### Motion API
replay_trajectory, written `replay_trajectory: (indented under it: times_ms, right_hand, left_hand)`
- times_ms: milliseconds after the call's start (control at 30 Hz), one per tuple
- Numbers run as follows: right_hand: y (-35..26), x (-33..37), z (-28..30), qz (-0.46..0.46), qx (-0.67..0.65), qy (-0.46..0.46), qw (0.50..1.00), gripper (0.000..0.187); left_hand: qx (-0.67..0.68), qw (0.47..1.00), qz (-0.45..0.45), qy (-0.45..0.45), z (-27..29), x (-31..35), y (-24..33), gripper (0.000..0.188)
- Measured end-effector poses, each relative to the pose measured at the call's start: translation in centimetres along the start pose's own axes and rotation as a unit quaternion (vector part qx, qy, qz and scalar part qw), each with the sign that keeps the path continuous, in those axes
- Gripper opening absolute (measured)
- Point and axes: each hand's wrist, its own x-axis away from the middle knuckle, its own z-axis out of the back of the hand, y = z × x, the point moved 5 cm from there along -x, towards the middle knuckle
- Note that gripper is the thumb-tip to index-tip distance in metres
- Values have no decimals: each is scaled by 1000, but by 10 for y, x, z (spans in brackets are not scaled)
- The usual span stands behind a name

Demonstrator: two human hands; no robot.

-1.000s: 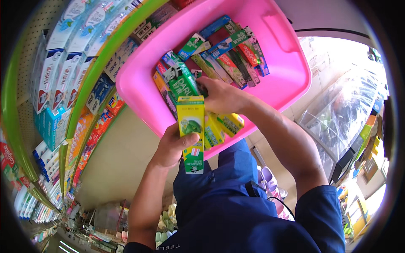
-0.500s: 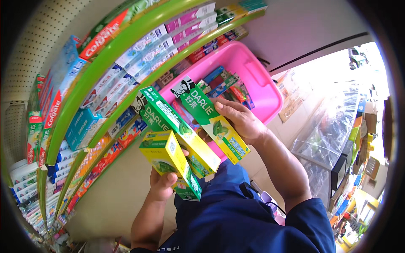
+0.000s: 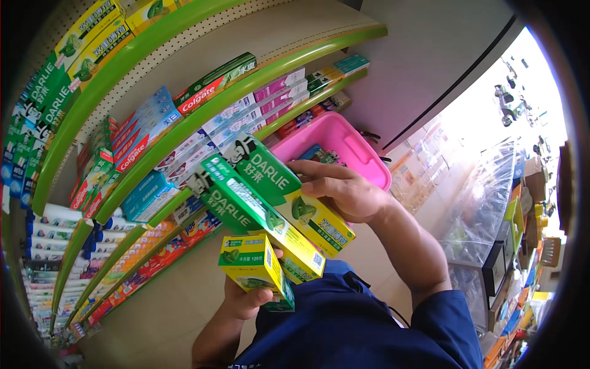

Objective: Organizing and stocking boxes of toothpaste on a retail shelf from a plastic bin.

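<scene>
My left hand (image 3: 241, 300) is closed around a yellow-and-green toothpaste box (image 3: 251, 261), its thumb on the near side. A second toothpaste box (image 3: 270, 220), long and green with a yellow end, lies tilted against that one, apparently in the same grip. My right hand (image 3: 347, 189) grips another green-and-yellow toothpaste box (image 3: 301, 209) by its right side, the thumb bent over the carton. This box lies close alongside the second one, at the same slant. Most fingers of my left hand are hidden behind the cartons.
Green-edged shelves (image 3: 184, 132) curve along the left, stocked with toothpaste cartons. Matching green-and-yellow boxes (image 3: 92, 49) stand on a higher shelf. Beyond my right hand is a pink basket (image 3: 362, 144) with several cartons inside. A plastic-covered stand (image 3: 479, 227) is at the right.
My view has shifted, bringing the higher shelf in. The right-hand box has moved left against the left-hand boxes, with its side now turned into view. Both hands keep their holds.
</scene>
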Motion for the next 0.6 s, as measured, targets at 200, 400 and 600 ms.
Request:
replay_trajectory:
  times_ms: [200, 400, 600]
  right_hand:
    - [-34, 25, 10, 23, 116, -70, 991, 50]
    - [-44, 50, 21, 29, 134, -118, 983, 52]
    - [-34, 62, 16, 60, 1, -174, 983, 59]
  left_hand:
    - [-30, 999, -31, 15, -56, 17, 2, 75]
    - [-50, 999, 9, 18, -105, 30, -10, 67]
    - [-48, 997, 6, 59, -129, 39, -10, 58]
